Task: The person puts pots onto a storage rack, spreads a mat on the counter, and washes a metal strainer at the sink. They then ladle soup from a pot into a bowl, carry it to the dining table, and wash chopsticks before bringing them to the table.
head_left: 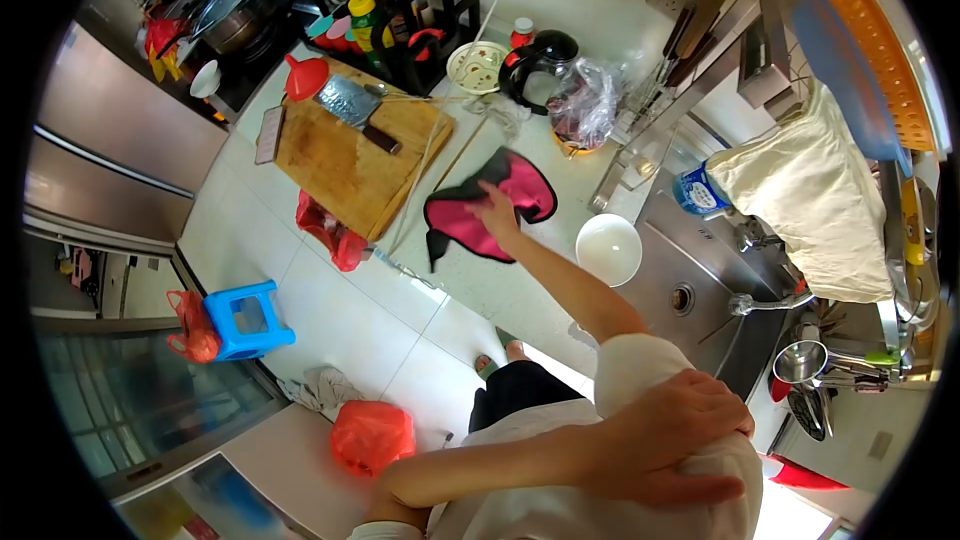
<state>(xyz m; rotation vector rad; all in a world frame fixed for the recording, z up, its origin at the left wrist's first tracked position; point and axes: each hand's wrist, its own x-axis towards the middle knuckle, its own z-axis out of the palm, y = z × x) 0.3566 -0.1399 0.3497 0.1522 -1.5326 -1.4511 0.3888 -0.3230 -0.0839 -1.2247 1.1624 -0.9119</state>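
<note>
A pink cloth with black edging [527, 187] lies crumpled on the pale counter. My right hand [490, 215] rests on its middle, fingers stretched out and apart. My left arm crosses in front of my body. At the upper right arm, my left hand [665, 430] is wrapped round the white sleeve [640, 370], its fingers bent over the fabric and its thumb lower down. A white bowl [608, 250] stands just right of my right forearm, beside the sink.
Left of the cloth, a cleaver [350, 105] lies on a wooden cutting board [330, 165]. A glass kettle [545, 70] and a plastic-covered bowl [585, 105] stand behind. The steel sink [690, 250] is right. Below are a blue stool [245, 340] and a red bag [370, 437].
</note>
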